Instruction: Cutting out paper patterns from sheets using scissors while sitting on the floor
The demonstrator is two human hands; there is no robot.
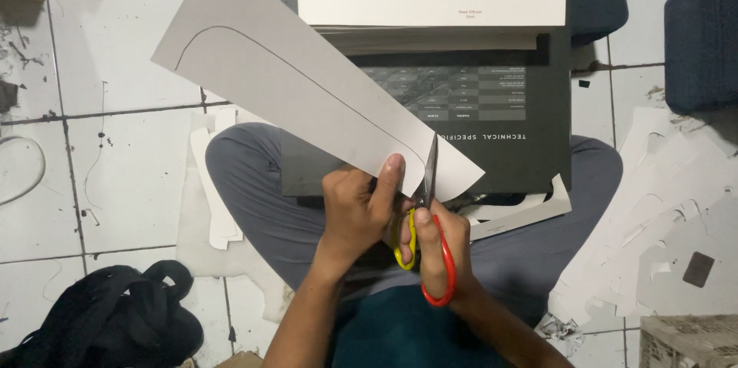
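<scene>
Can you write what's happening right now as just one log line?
left hand: holds grey card sheet | right hand: holds red-and-yellow scissors, blades in sheet edge | seated on tiled floor

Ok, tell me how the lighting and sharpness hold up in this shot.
Head view: even, soft light, no glare on the grey card sheet; faint shadows fall beneath it on the white tiled floor. The scissors, left hand and right hand look sharp; tile lines bow slightly toward the edges.
</scene>
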